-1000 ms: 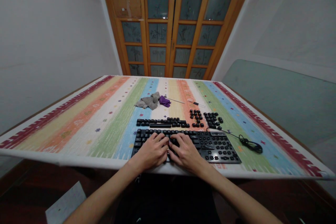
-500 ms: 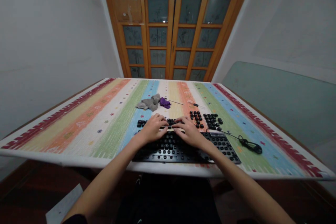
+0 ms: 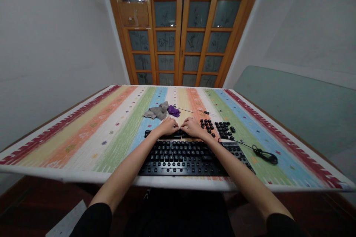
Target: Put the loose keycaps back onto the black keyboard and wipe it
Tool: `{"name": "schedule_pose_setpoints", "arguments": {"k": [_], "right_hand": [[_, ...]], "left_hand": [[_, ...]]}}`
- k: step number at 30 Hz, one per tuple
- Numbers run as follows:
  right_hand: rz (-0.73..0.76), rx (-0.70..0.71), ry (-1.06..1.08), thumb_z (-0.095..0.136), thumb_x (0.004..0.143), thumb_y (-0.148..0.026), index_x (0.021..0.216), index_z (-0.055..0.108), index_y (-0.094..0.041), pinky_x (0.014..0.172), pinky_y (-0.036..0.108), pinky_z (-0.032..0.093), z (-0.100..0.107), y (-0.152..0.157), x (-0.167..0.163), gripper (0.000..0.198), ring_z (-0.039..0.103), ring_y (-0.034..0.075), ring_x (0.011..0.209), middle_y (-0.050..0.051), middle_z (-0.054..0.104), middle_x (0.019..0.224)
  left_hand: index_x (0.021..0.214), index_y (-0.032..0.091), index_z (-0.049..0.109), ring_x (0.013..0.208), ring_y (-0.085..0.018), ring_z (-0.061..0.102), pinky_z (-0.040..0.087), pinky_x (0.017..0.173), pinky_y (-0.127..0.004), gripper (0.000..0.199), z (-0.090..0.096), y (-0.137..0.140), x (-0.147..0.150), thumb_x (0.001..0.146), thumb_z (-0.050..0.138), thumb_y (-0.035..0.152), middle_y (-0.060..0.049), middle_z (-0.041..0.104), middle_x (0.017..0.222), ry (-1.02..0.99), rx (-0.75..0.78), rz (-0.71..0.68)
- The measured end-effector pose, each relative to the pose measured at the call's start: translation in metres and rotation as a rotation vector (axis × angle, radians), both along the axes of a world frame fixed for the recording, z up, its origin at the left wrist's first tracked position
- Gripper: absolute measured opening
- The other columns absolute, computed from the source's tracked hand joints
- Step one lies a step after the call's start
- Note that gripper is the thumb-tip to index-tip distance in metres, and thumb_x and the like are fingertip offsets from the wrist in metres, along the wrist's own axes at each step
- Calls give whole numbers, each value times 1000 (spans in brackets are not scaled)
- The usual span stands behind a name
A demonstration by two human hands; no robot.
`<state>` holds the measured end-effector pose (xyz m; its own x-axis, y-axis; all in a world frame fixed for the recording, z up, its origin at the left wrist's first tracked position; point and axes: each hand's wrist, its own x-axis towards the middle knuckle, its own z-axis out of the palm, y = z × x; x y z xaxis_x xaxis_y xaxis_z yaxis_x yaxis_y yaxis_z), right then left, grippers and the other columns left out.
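A black keyboard (image 3: 178,155) lies along the near edge of the table, its front rows showing bare key stems. Just beyond it are loose black keycaps, and a long bar-shaped keycap (image 3: 172,137) lies between them and the keyboard. My left hand (image 3: 168,126) is down among these keycaps, its fingers closed and bent inward. Close beside it, fingertips almost meeting, my right hand (image 3: 191,127) is closed too, above the same row. What either hand pinches is too small and too covered to make out.
Several more loose keycaps (image 3: 223,129) are grouped to the right. A coiled black cable (image 3: 265,155) runs from the keyboard. Farther back lie a grey cloth (image 3: 157,111), a purple cloth (image 3: 174,111), a thin rod (image 3: 185,110) and a small black-ended tool (image 3: 206,112).
Both hands have moved away from me, off the keyboard's back edge to the loose keycaps. Their fingers have closed and drawn together, uncovering more of the keyboard.
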<state>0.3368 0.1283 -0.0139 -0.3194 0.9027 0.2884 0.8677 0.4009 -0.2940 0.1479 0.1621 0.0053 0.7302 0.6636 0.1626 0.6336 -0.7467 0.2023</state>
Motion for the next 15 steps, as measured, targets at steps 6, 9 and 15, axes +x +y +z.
{"name": "schedule_pose_setpoints", "arguments": {"k": [6,9,15], "right_hand": [[-30,-16,56,71,83,-22,79,77,-18,90,37,41,-1,7,-1,8,56,26,98,11,67,94],[-35,1,113,70,84,-21,82,75,-17,89,36,43,9,3,-1,6,57,26,98,10,67,92],[21,16,251,58,93,-20,97,67,-16,74,28,48,37,-39,7,11,63,18,81,5,69,90]], "left_hand": [[83,17,75,101,-27,58,44,96,-40,13,-2,3,3,85,67,26,-9,68,93,-77,-10,-17],[85,16,71,105,-28,56,44,96,-42,7,3,0,1,85,67,22,-9,66,98,-149,3,-13],[97,15,62,93,-21,60,48,88,-35,9,24,-40,-12,94,56,21,-7,66,95,-302,3,-64]]}}
